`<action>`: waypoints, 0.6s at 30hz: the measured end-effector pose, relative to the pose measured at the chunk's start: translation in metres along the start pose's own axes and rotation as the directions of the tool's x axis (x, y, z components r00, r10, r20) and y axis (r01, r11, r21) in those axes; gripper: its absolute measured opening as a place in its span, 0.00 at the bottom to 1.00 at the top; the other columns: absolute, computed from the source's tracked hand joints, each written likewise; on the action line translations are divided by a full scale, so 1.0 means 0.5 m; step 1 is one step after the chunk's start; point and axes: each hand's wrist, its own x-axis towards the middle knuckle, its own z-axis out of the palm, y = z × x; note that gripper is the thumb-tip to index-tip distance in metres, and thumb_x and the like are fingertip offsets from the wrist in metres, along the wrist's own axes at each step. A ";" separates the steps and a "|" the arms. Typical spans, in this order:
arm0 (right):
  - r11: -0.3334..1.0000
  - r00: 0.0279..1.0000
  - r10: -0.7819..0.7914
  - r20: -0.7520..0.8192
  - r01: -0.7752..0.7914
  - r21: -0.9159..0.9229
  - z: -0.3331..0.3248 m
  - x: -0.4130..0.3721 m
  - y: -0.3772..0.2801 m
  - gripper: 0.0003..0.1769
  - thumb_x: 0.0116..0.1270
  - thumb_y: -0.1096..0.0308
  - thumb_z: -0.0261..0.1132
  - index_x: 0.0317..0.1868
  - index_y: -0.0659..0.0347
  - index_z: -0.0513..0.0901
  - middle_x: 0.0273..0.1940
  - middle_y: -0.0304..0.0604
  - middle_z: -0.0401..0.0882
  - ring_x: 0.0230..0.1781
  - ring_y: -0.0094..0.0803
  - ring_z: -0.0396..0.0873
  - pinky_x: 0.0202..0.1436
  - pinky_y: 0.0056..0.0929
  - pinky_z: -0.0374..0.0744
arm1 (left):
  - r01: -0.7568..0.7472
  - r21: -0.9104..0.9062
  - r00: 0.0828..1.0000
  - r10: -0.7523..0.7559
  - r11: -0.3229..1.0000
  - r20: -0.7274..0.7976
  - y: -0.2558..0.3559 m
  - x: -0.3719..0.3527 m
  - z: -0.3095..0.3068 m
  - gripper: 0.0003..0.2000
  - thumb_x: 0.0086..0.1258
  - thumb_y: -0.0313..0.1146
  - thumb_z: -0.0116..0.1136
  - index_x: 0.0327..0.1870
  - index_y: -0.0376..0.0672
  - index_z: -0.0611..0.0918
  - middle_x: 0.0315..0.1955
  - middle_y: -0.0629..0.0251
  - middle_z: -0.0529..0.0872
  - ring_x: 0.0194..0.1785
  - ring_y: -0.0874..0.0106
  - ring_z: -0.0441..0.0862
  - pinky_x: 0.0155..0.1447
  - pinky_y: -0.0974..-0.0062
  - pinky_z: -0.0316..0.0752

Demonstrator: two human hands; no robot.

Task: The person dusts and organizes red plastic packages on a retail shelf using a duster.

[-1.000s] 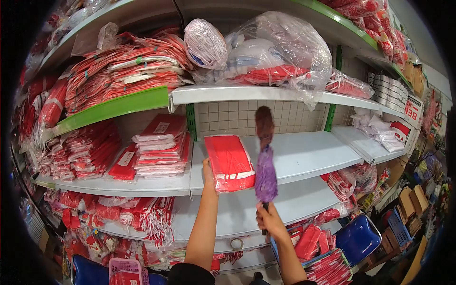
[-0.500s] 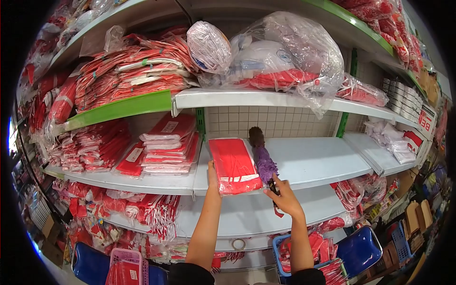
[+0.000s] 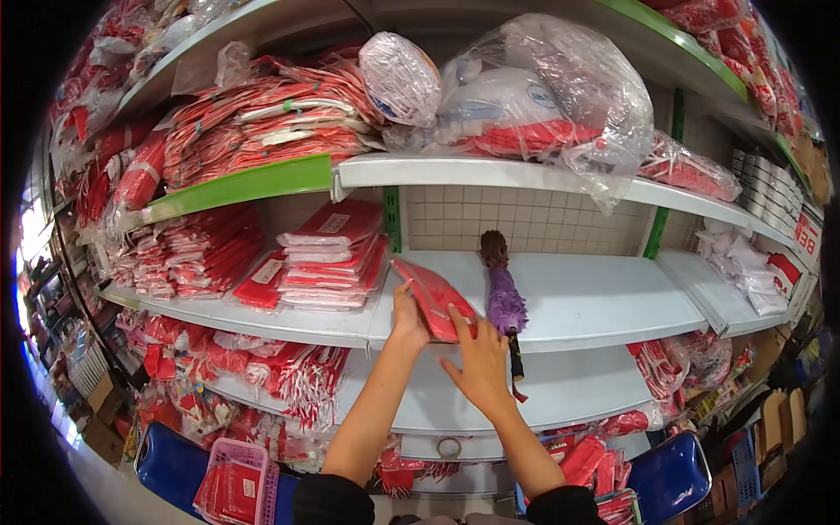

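Note:
My left hand (image 3: 408,317) grips a red packet in clear plastic (image 3: 435,299) by its left side, tilted above the front of the middle shelf. The fingers of my right hand (image 3: 479,354) lie stretched against the packet's right side, with the thumb apart. Just right of that hand, a purple feather duster (image 3: 505,297) lies on the shelf, its black handle hanging over the front edge. To the left stands a stack of similar red packets (image 3: 334,254) with white labels.
The middle shelf (image 3: 595,293) carries more red packets (image 3: 197,254) at far left. Above, the upper shelf (image 3: 490,173) holds red bundles and a large clear plastic bag (image 3: 560,96). Below are a pink basket (image 3: 234,455), blue stools (image 3: 669,472) and a masking-tape-like ring (image 3: 449,448).
My right hand has let go of the duster, which now lies on the shelf, and has moved left onto the packet. The packet has turned from facing me to a slant.

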 end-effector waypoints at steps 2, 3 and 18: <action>0.996 1.000 0.028 0.013 -0.029 0.086 0.006 0.023 -0.004 0.32 0.62 0.69 0.61 0.67 0.55 0.63 0.49 0.56 0.73 0.54 0.52 0.70 0.55 0.44 0.67 | -0.035 0.081 0.994 0.027 0.996 0.107 0.033 -0.008 0.019 0.31 0.65 0.56 0.39 0.60 0.40 0.67 0.50 0.54 0.75 0.53 0.59 0.74 0.61 0.59 0.66; 0.979 0.998 0.003 -0.069 0.011 0.205 0.013 0.035 -0.001 0.32 0.62 0.70 0.60 0.67 0.55 0.62 0.46 0.55 0.74 0.49 0.50 0.72 0.50 0.45 0.69 | -0.057 0.154 0.993 0.039 0.986 0.115 0.056 -0.028 0.041 0.32 0.65 0.57 0.40 0.62 0.40 0.65 0.51 0.53 0.75 0.54 0.60 0.74 0.62 0.59 0.65; -0.204 0.848 0.527 -0.052 0.185 0.961 0.149 0.164 -0.127 0.15 0.73 0.61 0.52 0.47 0.66 0.70 0.41 0.46 0.78 0.34 0.35 0.82 0.27 0.34 0.85 | -0.232 0.727 0.258 0.680 -0.646 0.687 0.331 -0.002 -0.164 0.18 0.61 0.34 0.51 0.54 0.41 0.77 0.54 0.58 0.77 0.63 0.59 0.67 0.70 0.50 0.47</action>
